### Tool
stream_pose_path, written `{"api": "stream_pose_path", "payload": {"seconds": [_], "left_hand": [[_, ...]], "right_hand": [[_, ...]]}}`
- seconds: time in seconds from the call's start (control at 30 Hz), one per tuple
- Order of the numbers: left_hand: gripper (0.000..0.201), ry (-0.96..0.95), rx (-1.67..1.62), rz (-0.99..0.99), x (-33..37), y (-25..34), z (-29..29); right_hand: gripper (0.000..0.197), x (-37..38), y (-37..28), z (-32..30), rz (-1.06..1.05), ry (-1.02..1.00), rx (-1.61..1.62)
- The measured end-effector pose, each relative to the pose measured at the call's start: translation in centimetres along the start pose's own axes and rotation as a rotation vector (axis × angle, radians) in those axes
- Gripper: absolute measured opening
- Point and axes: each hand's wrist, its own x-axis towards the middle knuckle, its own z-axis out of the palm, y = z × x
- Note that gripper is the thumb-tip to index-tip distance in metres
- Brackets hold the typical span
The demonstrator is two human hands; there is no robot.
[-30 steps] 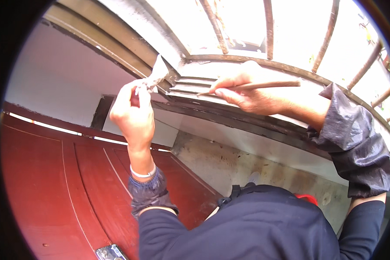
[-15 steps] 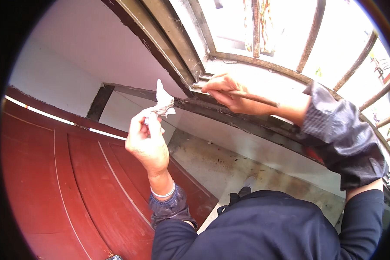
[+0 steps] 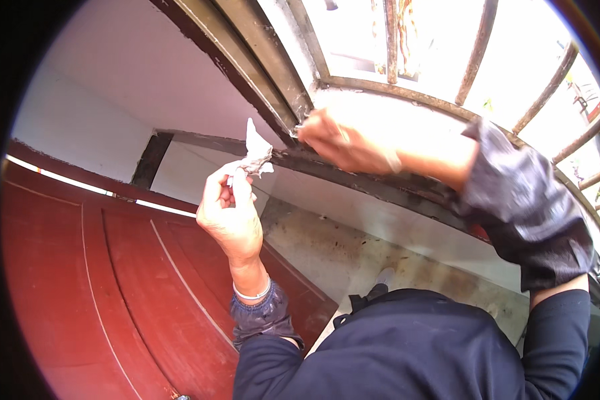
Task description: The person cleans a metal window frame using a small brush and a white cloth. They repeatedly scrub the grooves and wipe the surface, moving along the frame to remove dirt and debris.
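Note:
My left hand (image 3: 232,217) pinches a crumpled white tissue (image 3: 257,147) between thumb and fingers. Grey smudges mark the tissue's middle, and one corner points up. At the lower corner of the window frame (image 3: 273,63), my right hand (image 3: 343,141) is closed with its fingertips against the track. It is blurred by motion. The thin brown stick that it gripped half a second ago is mostly lost in that blur, and its working tip is hidden by the fingers.
Rusty window bars (image 3: 477,53) curve around the bright opening beyond my right arm. A dark, worn sill edge (image 3: 380,190) runs under that arm. Red door panels (image 3: 113,287) fill the lower left. Below lies a stained floor (image 3: 327,243), with one shoe (image 3: 385,275) showing.
My right hand has turned and shifted slightly left toward the frame corner, so the stick no longer shows clearly. My left hand, with the tissue, has moved a little to the right.

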Motion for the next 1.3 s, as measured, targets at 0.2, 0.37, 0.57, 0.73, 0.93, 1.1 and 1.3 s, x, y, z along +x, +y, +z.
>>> {"api": "stream_pose_path", "payload": {"seconds": [0.2,0.37,0.57,0.73,0.93,1.1,1.3], "left_hand": [[0.008,0.017,0.093,0.01,0.0,0.1,-0.8],[0.008,-0.005,0.007,0.014,0.0,0.2,-0.6],[0.009,-0.024,0.056,0.026,0.2,0.2,-0.5],[0.009,-0.028,0.023,0.037,-0.1,0.3,-0.5],[0.008,-0.056,-0.062,0.039,0.0,0.4,0.1],[0.007,-0.054,-0.04,-0.009,0.2,-0.6,-0.2],[0.009,-0.056,-0.037,0.04,0.3,-0.3,0.3]], "right_hand": [[0.014,1.8,-1.3,-1.7,0.15,0.095,0.139],[0.015,1.2,-0.7,-0.6,0.178,0.126,0.344],[0.015,-0.9,-1.8,0.1,0.107,0.305,0.192],[0.013,-3.1,-1.7,-4.5,0.212,-0.07,0.253],[0.017,-0.5,-2.1,-2.4,0.289,-0.017,0.191],[0.019,-1.3,0.5,-0.1,0.155,0.121,0.347],[0.03,-6.8,0.5,-6.4,0.223,-0.069,0.521]]}}
